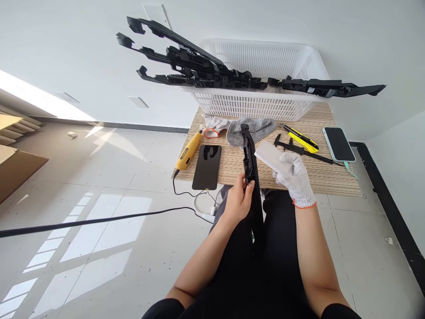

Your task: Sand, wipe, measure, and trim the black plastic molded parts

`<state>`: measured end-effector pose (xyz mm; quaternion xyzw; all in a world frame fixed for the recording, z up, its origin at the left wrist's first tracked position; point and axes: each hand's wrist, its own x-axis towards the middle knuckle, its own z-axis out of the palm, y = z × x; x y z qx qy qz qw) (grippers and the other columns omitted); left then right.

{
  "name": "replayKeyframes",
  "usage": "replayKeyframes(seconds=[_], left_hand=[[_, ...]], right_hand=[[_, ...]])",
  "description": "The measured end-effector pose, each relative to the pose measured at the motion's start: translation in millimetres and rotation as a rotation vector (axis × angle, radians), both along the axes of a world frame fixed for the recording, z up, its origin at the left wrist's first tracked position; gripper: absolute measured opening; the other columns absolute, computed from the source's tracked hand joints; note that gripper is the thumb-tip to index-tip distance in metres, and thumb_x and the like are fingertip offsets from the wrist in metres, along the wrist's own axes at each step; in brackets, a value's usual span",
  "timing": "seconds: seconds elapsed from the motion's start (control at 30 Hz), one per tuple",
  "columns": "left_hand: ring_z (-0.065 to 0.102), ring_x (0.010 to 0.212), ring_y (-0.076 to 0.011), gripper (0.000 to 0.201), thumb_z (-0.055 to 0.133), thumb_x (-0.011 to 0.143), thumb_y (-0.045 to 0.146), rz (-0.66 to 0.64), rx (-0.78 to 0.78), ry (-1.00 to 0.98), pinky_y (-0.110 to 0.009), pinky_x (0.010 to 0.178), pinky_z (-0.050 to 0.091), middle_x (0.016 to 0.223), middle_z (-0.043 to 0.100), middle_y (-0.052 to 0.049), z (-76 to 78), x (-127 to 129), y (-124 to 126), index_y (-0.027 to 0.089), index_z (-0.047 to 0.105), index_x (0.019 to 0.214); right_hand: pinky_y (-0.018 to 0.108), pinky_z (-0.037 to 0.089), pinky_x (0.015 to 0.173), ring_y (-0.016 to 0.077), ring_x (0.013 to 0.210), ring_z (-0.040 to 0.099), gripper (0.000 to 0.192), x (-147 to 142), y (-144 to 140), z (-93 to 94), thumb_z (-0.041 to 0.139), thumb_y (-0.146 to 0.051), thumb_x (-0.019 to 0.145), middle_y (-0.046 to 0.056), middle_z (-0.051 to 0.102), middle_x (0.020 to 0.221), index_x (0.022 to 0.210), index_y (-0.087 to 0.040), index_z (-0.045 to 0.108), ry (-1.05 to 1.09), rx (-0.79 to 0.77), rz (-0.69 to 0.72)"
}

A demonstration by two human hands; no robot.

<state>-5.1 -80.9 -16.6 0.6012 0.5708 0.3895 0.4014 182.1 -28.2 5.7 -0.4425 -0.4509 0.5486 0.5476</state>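
Observation:
My bare left hand point(239, 197) is closed around the middle of a long black plastic trim piece point(249, 155). The piece points away from me, its near end over my lap and its far end over a grey cloth point(260, 129). On my right hand point(295, 175) is a white knit glove with an orange cuff. Its fingers pinch a flat white block point(272, 157), which looks like a sponge. The block is held just right of the trim piece; whether they touch I cannot tell.
On the wooden table point(229, 173) lie a yellow rotary tool point(188, 151), a black phone point(206, 167), a white glove point(214, 124), a yellow utility knife point(303, 139), a caliper point(303, 151) and a charging phone point(338, 144). Behind, a white basket point(259, 104) bears several black trim pieces point(199, 66).

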Motion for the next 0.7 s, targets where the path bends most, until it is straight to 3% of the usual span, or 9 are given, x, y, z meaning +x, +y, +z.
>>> replayKeyframes(seconds=[0.2, 0.3, 0.43, 0.6, 0.7], left_hand=[[0.061, 0.065, -0.0168, 0.027, 0.039, 0.102, 0.042, -0.020, 0.014, 0.043, -0.027, 0.062, 0.038, 0.073, 0.063, 0.002, 0.0, 0.5, 1.9, 0.022, 0.048, 0.117], [0.060, 0.063, -0.0168, 0.026, 0.039, 0.102, 0.042, -0.018, 0.021, 0.056, -0.026, 0.061, 0.038, 0.070, 0.062, 0.003, -1.4, 0.6, 2.4, 0.021, 0.048, 0.116], [0.062, 0.066, -0.0174, 0.028, 0.039, 0.102, 0.042, -0.030, 0.032, 0.054, -0.026, 0.062, 0.038, 0.074, 0.064, 0.001, -1.5, 0.3, 2.0, 0.021, 0.047, 0.120], [0.062, 0.066, -0.0175, 0.027, 0.039, 0.102, 0.042, -0.033, 0.039, 0.062, -0.026, 0.061, 0.038, 0.075, 0.066, 0.000, -0.6, 0.5, 2.0, 0.021, 0.047, 0.116], [0.063, 0.067, -0.0178, 0.026, 0.039, 0.102, 0.041, -0.038, 0.041, 0.064, -0.026, 0.061, 0.038, 0.075, 0.066, 0.000, -0.7, 1.0, 2.2, 0.021, 0.047, 0.117]], right_hand=[[0.020, 0.042, 0.044, 0.0093, 0.055, 0.059, 0.032, 4.6, -3.9, -0.7, 0.075, -0.041, 0.076, -0.004, 0.055, 0.079, 0.083, -0.022, 0.050, -0.026, -0.115, 0.079], [0.019, 0.038, 0.042, 0.0054, 0.047, 0.050, 0.032, -0.6, -1.2, 1.1, 0.074, -0.039, 0.078, -0.006, 0.054, 0.076, 0.102, -0.026, 0.058, -0.060, -0.211, 0.110], [0.017, 0.033, 0.041, 0.0024, 0.047, 0.040, 0.058, -6.2, 5.4, 0.7, 0.073, -0.038, 0.079, -0.006, 0.056, 0.083, 0.132, -0.035, 0.051, -0.005, -0.198, -0.029], [0.018, 0.040, 0.045, 0.0042, 0.052, 0.043, 0.043, -8.2, 2.1, 3.7, 0.061, -0.050, 0.087, -0.001, 0.057, 0.084, 0.123, -0.027, 0.066, -0.227, -0.207, 0.036], [0.018, 0.041, 0.045, 0.0033, 0.052, 0.042, 0.043, -10.8, -0.5, 6.1, 0.055, -0.051, 0.090, 0.001, 0.060, 0.093, 0.126, -0.029, 0.065, -0.290, -0.202, -0.054]])
